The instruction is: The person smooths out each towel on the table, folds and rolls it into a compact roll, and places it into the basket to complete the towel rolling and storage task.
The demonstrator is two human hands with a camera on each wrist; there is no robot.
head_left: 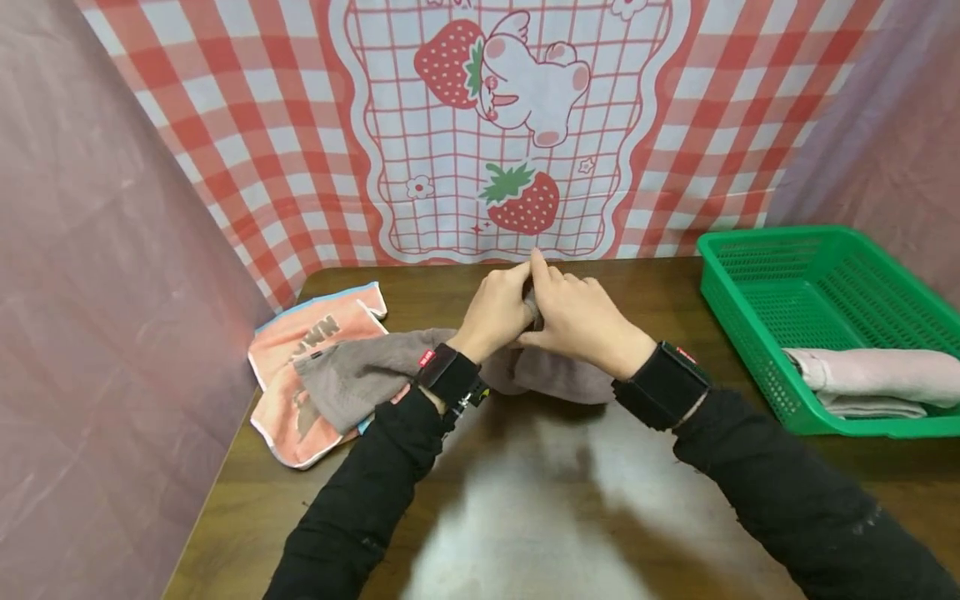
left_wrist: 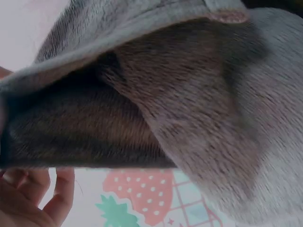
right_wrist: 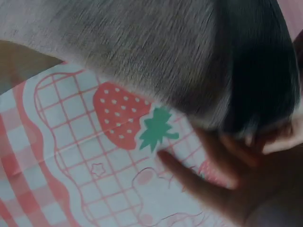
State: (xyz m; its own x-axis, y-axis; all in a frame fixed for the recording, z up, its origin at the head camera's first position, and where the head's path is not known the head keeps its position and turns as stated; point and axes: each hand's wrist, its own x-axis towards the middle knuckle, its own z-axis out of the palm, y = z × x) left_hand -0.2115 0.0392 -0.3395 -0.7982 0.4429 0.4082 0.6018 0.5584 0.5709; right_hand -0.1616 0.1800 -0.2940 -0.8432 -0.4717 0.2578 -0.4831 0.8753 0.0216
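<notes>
A grey-brown plush towel (head_left: 352, 375) hangs in folds between both hands, raised above the table with its left end lying over an orange towel. My left hand (head_left: 491, 312) grips its upper edge at the centre. Close against it, my right hand (head_left: 581, 321) pinches the same edge, fingertips of both hands meeting. In the left wrist view the grey-brown towel (left_wrist: 189, 104) drapes open in layers, showing a hollow fold. The right wrist view shows the towel (right_wrist: 142, 52) above fingers at its rim, one finger stretched away from it.
The orange towel (head_left: 288, 429) with white and blue edging lies at the table's left. At the right stands a green basket (head_left: 757, 358) with a folded pink towel (head_left: 885, 371) inside. A checked strawberry cloth (head_left: 262, 142) hangs behind the wooden table (head_left: 225, 533).
</notes>
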